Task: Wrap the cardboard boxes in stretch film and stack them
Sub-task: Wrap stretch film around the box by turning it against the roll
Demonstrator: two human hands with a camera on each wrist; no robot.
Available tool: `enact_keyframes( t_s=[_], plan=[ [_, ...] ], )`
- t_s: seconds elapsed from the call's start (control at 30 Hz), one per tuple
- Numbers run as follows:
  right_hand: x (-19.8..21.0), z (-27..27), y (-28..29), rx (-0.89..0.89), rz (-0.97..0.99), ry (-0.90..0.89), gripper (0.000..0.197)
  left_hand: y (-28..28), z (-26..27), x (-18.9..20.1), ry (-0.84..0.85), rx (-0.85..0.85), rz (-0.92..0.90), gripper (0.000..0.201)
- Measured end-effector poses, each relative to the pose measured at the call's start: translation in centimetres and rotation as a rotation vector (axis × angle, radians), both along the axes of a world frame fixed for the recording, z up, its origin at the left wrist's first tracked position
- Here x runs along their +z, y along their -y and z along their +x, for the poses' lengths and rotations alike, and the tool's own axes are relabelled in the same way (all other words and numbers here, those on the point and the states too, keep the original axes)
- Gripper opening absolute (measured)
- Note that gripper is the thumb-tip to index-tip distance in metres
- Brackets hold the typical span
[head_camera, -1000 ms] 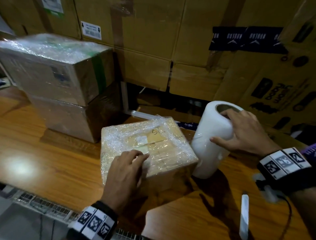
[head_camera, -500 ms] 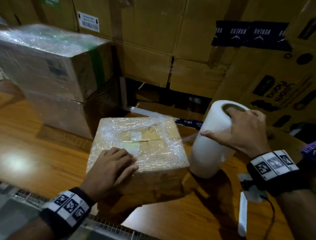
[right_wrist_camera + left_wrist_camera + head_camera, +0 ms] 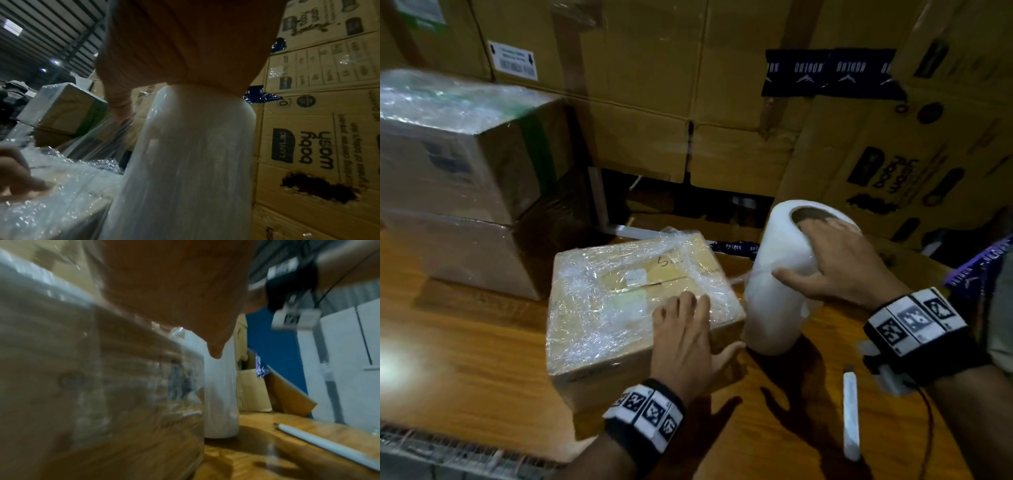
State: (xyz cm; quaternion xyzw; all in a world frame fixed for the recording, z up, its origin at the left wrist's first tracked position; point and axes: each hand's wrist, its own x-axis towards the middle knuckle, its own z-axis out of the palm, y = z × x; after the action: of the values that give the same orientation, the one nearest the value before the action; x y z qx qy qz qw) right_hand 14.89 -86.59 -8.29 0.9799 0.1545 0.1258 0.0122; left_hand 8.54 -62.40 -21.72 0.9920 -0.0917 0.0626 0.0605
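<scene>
A small cardboard box (image 3: 619, 301) wrapped in stretch film sits on the wooden table (image 3: 465, 359). My left hand (image 3: 685, 339) lies flat on its near right corner, fingers straight on top, thumb down the side. The white stretch film roll (image 3: 774, 291) stands upright just right of the box, with a strand of film running to the box. My right hand (image 3: 828, 260) grips the roll's top, fingers over the core, thumb on its side. In the left wrist view the box side (image 3: 92, 386) and roll (image 3: 222, 402) are blurred. The right wrist view shows the roll (image 3: 185, 162) under my palm.
Two film-wrapped boxes (image 3: 458, 171) stand stacked at the back left. A wall of large cartons (image 3: 688, 102) closes the back and right. A white pen-like tool (image 3: 851, 414) lies on the table near my right wrist. The table's front edge (image 3: 448, 448) is near.
The small box has turned on the table. My left hand slid from its near left side to its near right corner. The right hand keeps hold of the roll.
</scene>
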Motion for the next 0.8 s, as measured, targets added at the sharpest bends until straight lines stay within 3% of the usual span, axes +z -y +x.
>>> enact_keyframes(
  t_s=[0.2,0.4,0.5,0.6,0.7,0.8],
  plan=[
    [-0.1,-1.1,1.3,0.099,0.051,-0.011,0.066,1.4,2.5,0.5,0.034,0.091,0.112,0.106],
    [-0.4,1.2,-0.8,-0.093,0.076,0.084,0.077,2.6,4.0,2.0,-0.034,0.212,0.026,0.11],
    [-0.7,1.3,-1.0,-0.006,0.094,0.02,0.092,2.7,3.6,1.9,-0.006,0.212,0.065,0.094],
    [-0.9,0.7,1.7,0.073,0.143,-0.036,0.092,2.0,2.9,0.9,0.056,0.227,0.077,0.085],
    [-1.3,0.5,3.3,0.151,0.198,-0.045,0.084,1.5,2.8,0.8,0.077,0.251,0.04,0.089],
    [-1.0,1.0,2.9,0.121,0.151,-0.06,0.086,1.8,3.2,1.1,0.016,0.254,0.08,0.094]
  ],
)
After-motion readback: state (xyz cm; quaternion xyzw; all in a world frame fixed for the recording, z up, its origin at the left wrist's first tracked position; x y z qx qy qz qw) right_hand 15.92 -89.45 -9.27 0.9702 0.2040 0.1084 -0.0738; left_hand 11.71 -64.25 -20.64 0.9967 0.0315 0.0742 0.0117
